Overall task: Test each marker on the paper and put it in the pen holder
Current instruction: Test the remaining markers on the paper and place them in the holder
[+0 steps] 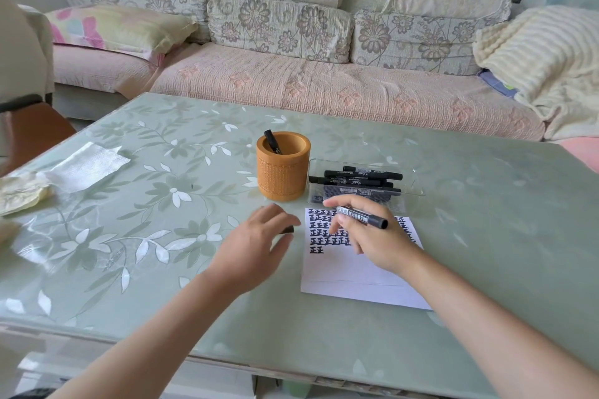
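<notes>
Right grip (pixel 372 241) pinches marker (pixel 360 219), left grip (pixel 256 244) pinches cap (pixel 287 230), over floral table (pixel 486 204) facing sofa (pixel 324 87).

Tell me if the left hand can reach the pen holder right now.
Probably yes: the left hand sits just short of the pen holder, with only bare table between, though it pinches a black cap.

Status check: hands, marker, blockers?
Right hand grips marker over paper. Left hand pinches cap. Holder unobstructed, spare markers in tray.
</notes>
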